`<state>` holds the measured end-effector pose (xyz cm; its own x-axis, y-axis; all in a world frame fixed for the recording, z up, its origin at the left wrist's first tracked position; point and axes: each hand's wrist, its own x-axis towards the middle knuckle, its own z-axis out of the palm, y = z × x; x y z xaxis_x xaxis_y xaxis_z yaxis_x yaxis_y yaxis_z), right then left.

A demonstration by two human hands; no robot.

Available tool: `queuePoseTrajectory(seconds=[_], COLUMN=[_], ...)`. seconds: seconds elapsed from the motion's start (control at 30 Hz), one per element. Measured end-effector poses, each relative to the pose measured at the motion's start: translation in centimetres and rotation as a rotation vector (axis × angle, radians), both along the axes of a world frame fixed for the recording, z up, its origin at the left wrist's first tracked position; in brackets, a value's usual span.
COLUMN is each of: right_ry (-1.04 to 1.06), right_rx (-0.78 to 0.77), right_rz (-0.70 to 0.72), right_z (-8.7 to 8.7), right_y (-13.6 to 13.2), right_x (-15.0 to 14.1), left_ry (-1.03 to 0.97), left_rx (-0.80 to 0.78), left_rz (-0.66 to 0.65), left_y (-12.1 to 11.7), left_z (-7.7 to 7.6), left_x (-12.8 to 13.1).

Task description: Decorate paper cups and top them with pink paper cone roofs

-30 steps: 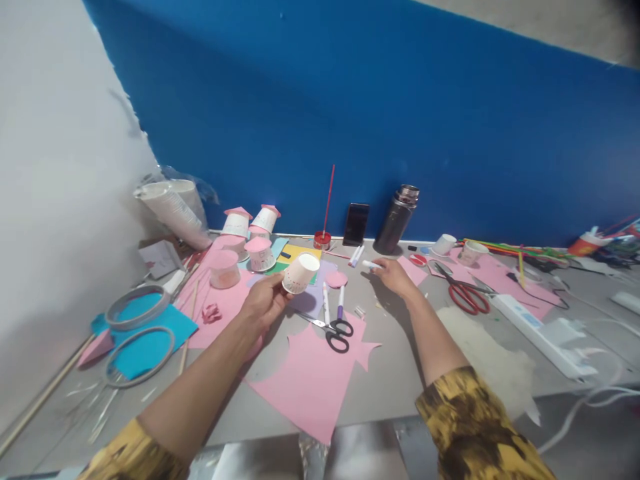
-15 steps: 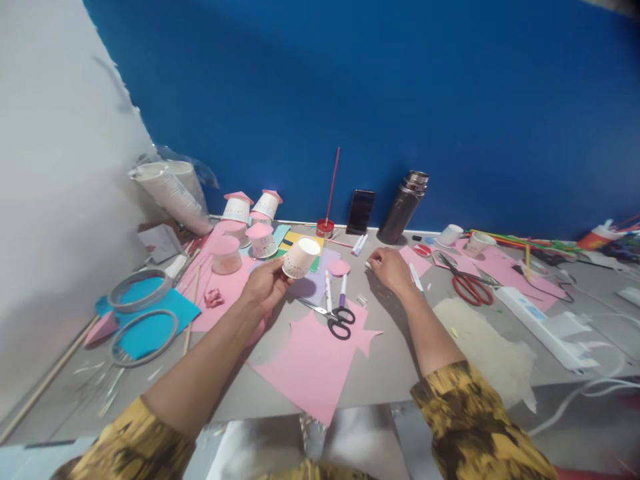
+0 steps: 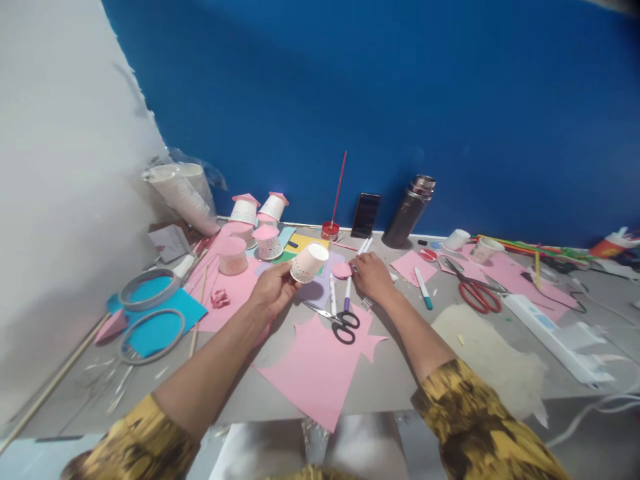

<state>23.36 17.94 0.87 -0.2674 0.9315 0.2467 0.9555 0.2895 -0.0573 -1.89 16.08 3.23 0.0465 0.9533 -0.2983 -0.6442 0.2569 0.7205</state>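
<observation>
My left hand [image 3: 274, 291] grips a white paper cup [image 3: 310, 262] with small printed marks, tilted with its pale base up and to the right. Bent low over the table, my right hand [image 3: 373, 275] has its fingertips on the right edge of a pink paper circle [image 3: 341, 269]; the thumb side is partly hidden. Two markers, one white [image 3: 333, 295] and one purple-ended [image 3: 347, 293], lie just below the circle. Black-handled scissors [image 3: 345, 328] rest on a cut pink sheet [image 3: 310, 373].
Decorated cups with pink tops [image 3: 267, 241] stand at the back left, near stacked cups [image 3: 180, 197]. A dark flask [image 3: 410, 213] and a phone [image 3: 366, 215] lean by the blue wall. Red-handled scissors [image 3: 477, 293] and a power strip [image 3: 545, 333] lie right.
My right hand has moved left, from bare table to the pink paper circle's edge. My left hand still holds the cup, now tilted a little more. The view has shifted slightly.
</observation>
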Motion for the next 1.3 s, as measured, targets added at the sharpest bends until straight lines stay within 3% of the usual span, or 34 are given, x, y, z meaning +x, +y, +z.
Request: queuePoseTrajectory(seconds=[0.23, 0.37, 0.47, 0.6, 0.73, 0.83, 1.07, 1.2, 1.3], right_ry=[0.111, 0.270, 0.388, 0.484, 0.543, 0.523, 0.464, 0.650, 0.834], right_rx=[0.071, 0.172, 0.237, 0.323, 0.504, 0.552, 0.538, 0.519, 0.392], right_rz=[-0.095, -0.233, -0.253, -0.156, 0.096, 0.224, 0.281, 0.255, 0.346], right_z=[-0.1, 0.8, 1.7, 2.6, 2.7, 2.6, 2.4, 2.9, 3.3], right_y=[0.2, 0.0, -0.7, -2.2, -3.3, -3.7, -3.7, -4.1, -4.5], right_x=[-0.5, -1.1, -1.7, -3.0, -3.9, -4.1, -3.6, -3.5, -3.7], left_ry=[0.006, 0.024, 0.033, 0.024, 0.001, -0.018, -0.025, -0.021, -0.012], left_rx=[-0.027, -0.058, -0.078, -0.101, -0.108, -0.102, -0.089, -0.080, -0.069], left_rz=[-0.031, -0.083, -0.147, -0.217, -0.211, -0.200, -0.193, -0.214, -0.253], left_y=[-0.1, -0.4, -0.8, -1.1, -1.0, -0.9, -1.0, -1.1, -1.3], left_z=[-0.3, -0.5, -0.8, -1.4, -1.7, -1.6, -1.0, -1.1, -1.3], left_x=[0.0, 0.1, 0.5, 1.0, 1.0, 0.9, 0.9, 0.9, 1.0])
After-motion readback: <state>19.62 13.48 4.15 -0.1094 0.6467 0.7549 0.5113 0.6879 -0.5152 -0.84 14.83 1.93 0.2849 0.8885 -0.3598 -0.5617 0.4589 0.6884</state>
